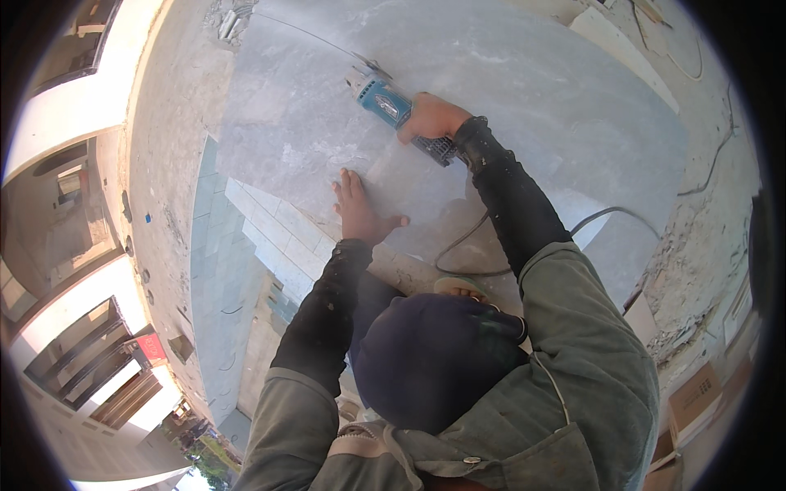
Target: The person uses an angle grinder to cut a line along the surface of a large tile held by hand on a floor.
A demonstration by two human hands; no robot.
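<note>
A large grey marbled slab (303,106) lies in front of me, with a thin dark line running from its upper left toward a blue angle grinder (385,102). My right hand (434,116) is closed round the grinder's body, near its black rear end. Lower left of it, my left hand (360,209) lies with fingers spread on the slab. The grinder's disc end points to the upper left; its cutting edge is hard to make out. A black cord (610,211) loops over the slab beside my right forearm.
Stacked pale tiles (217,278) lie left of the slab on a rough concrete floor (164,98). A foot in a sandal (454,286) shows below the slab. Cardboard boxes (692,397) stand at lower right. Rubble and wires line the right; windowed openings (61,204) are at left.
</note>
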